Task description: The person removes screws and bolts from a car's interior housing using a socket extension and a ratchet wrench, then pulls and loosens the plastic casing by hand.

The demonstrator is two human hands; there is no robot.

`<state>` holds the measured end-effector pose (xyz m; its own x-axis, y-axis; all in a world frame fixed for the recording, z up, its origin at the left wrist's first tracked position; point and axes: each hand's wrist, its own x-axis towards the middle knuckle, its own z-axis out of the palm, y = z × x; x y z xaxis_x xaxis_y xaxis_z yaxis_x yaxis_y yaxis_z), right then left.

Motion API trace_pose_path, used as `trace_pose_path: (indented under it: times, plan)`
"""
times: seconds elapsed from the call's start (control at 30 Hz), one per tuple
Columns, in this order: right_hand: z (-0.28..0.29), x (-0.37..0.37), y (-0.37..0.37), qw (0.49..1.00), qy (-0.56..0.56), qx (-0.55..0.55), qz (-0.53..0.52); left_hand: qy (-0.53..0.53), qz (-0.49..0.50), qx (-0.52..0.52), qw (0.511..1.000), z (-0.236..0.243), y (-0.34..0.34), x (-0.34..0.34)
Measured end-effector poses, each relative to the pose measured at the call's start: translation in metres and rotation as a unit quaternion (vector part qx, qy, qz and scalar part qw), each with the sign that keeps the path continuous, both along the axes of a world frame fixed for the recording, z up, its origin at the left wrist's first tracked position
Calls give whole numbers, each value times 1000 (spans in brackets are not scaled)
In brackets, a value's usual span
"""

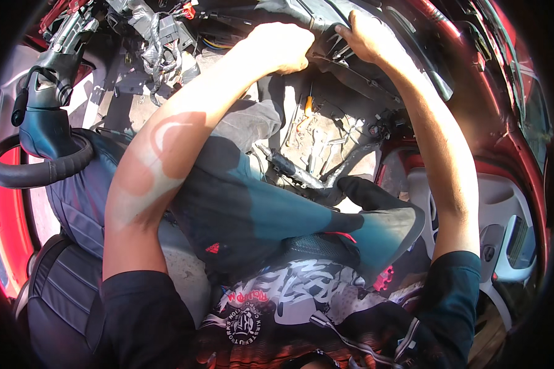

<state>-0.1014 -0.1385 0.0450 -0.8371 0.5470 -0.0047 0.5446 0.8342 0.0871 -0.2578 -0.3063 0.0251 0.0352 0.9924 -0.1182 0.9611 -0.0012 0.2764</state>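
Both my arms reach forward to a stripped dashboard (366,77) at the top of the head view. My left hand (280,48) is closed in a fist at its near edge, and whatever lies inside the fingers is hidden. A short way to the right, my right hand (368,38) is bent against the dark panel, thumb and forefinger closing at a small dark part that I cannot make out. Between the two hands, thin dark rods or brackets (335,52) show under the panel. Below them, a screwdriver (308,106) with an orange handle lies on the floor.
Loose tools and small metal parts (317,150) lie scattered on the floor near a dark metal bar (295,172). Bundled wiring (160,49) hangs at the upper left. A steering wheel (43,172) on its column stands at left. At right is an open door (474,190).
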Motion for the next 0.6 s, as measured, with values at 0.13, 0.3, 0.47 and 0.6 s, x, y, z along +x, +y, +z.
trace_pose_path:
  times: [0.13,0.3,0.47,0.6]
  plan:
    - [-12,5,-6,991,-72,107,28,-118,2,70,990,23,-86,24]
    - [-1,6,-3,984,53,-78,151,-83,-47,-184,978,11,-102,28]
    - [-16,13,8,1000,22,-7,10,-116,-14,-106,987,-10,-65,31]
    - [-23,31,12,996,77,-20,38,-171,-7,-45,984,-31,-33,38]
